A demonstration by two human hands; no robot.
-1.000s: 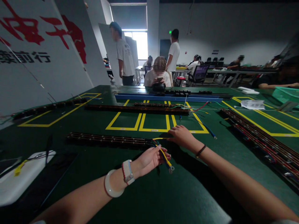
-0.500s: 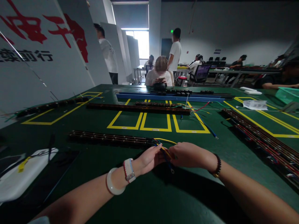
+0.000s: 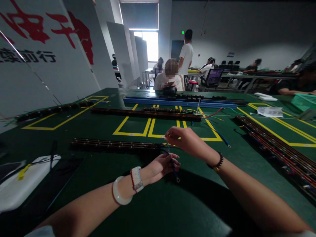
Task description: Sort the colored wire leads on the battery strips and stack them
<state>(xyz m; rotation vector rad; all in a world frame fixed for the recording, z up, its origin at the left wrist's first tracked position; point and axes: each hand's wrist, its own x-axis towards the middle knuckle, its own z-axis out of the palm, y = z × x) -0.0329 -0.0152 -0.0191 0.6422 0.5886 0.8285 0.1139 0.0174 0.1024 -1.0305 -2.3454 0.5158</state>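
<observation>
Worktop [image 3: 148, 214], green. Wired strip [image 3: 113, 144]: parallel to far edge, right end within reach. Left hand [image 3: 158, 168]: loosely gripping blue lead [image 3: 175, 174], seemingly to steady it. Right hand [image 3: 185, 140]: fingertips pinched, apparently on yellow lead [image 3: 165, 144], to part the two.

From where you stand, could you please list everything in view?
Table: one, green, foreground
Near strip: one, dark, left
Ring-ended cables: two visible, blue, centre and right
Other wires: several, yellow, red, green, scattered
Tape outlines: several, yellow, tabletop
Other strips: several, dark, across table
Rails: count unclear, blue, far side
Basket: one, green, right
Wrapper: one, whitish, right
Flat objects: several, white or dark, left
Chairs: several, purple or black, background
People: several, white or dark clothing, background
Left hand: one, white bangle, centre
Right hand: one, dark bracelet, centre
</observation>
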